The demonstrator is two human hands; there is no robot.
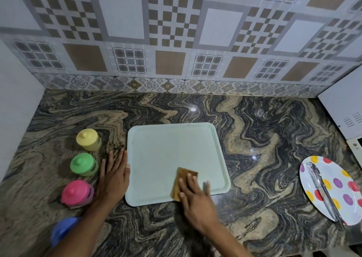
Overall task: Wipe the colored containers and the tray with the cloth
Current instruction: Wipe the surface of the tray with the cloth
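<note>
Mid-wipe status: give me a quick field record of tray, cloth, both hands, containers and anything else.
tray: pale green, lying flat
cloth: brown, on tray's near right part
right hand: flat fingers press cloth
left hand: flat beside tray's left edge, thumb on rim
containers: yellow, green, pink, blue, lined up left of tray
other: spotted plate with metal utensil, far right

Resting at right on swirled dark granite worktop [254, 139]: oval white plate with coloured dots [333, 171], carrying metal tongs [323, 192]; patterned tiled wall [176, 31] behind.
</note>
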